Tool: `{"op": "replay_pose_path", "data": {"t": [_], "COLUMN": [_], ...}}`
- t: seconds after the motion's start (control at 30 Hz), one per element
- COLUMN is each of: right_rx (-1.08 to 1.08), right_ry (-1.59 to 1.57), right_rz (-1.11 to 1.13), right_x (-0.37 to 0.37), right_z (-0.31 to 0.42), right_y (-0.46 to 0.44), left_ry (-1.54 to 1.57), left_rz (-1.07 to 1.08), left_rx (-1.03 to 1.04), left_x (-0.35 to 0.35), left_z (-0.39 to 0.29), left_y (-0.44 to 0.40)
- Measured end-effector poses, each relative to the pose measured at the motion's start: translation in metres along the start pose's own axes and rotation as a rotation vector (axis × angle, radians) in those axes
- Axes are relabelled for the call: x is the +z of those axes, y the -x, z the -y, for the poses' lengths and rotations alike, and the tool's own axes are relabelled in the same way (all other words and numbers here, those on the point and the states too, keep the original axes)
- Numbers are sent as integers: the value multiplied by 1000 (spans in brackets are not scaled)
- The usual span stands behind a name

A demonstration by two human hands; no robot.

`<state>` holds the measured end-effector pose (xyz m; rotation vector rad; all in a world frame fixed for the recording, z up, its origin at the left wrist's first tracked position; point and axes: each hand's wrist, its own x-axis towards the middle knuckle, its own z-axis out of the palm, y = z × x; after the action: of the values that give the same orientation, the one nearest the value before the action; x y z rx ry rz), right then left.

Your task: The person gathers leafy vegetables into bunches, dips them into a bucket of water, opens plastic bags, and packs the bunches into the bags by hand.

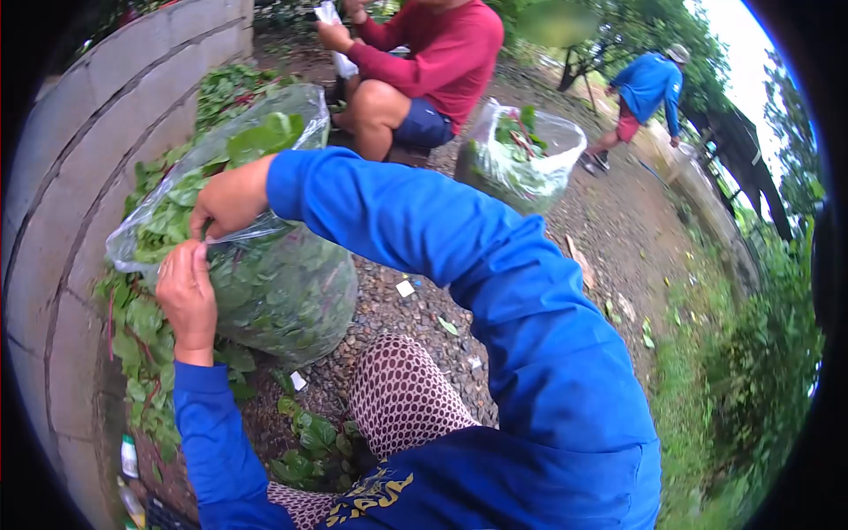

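Note:
A large clear plastic bag packed with green leaves stands on the gravel in front of me, its mouth wide. Both hands meet at the near edge of its rim. My left hand pinches the plastic edge between thumb and fingers. Just above it, my right hand reaches across and grips the same rim with bent fingers. Leafy greens fill the bag up to its mouth. More loose leafy stems with reddish stalks lie between the bag and the wall.
A block wall curves along the left. A person in a red shirt sits beyond the bag, holding something white. Another filled plastic bag stands right of them. A person in blue is farther back. Bottles lie lower left.

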<state>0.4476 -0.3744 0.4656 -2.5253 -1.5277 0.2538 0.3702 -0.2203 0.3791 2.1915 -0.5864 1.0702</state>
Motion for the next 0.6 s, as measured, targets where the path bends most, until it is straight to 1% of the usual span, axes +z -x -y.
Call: {"op": "replay_pose_path", "data": {"t": [0.03,0.07,0.13,0.17,0.27,0.3,0.4,0.43,0.53,0.57,0.6], "right_rx": [-24,73,242,278,142,89,-72,-26,12,-42,-16], "right_ry": [-132,-331,-727,-700,-192,-26,-91,103,438,436,383], "right_rz": [87,106,138,130,165,182,351,489,483,381,312], "right_x": [0,-3,-6,-5,10,17,31,28,51,67,84], "right_z": [-20,-28,-34,-36,-28,-29,-30,-21,-43,-56,-66], "right_y": [-11,-13,-17,-18,-17,-21,-25,-27,-20,-12,-4], "left_ry": [28,43,58,60,32,115,198,229,257,262,247], "left_rz": [31,56,222,303,354,262,220,182,146,80,63], "left_rx": [33,55,62,66,26,53,62,92,180,253,279], "left_x": [3,1,-18,-27,-35,-35,-41,-41,-46,-47,-51], "left_z": [3,5,-18,-27,-27,-28,-25,-25,-29,-31,-33], "left_y": [-3,-5,-14,-18,-22,-23,-24,-24,-22,-23,-24]}}
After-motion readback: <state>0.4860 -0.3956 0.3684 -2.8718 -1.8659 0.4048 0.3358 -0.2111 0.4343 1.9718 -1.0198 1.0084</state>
